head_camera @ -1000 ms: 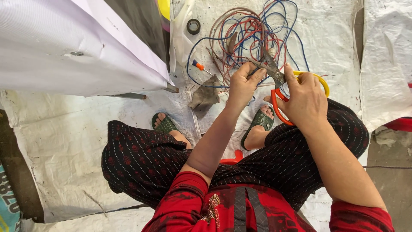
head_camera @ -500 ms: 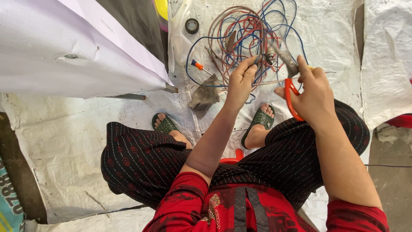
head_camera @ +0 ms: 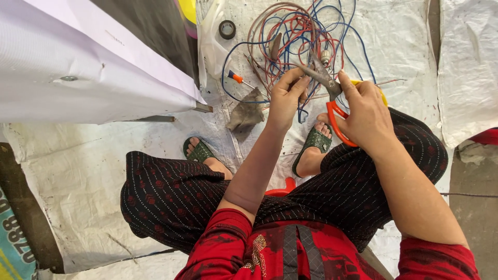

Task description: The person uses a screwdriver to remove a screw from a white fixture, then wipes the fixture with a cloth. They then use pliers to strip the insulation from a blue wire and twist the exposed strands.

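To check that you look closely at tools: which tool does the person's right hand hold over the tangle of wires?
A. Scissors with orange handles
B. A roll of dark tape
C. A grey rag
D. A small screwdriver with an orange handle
A: the right hand grips scissors with orange handles, blades pointing toward the left hand above the wires; the small screwdriver, tape roll and rag lie untouched on the sheet.

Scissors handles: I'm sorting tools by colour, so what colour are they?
Orange with some yellow, on the scissors in the right hand; head view.
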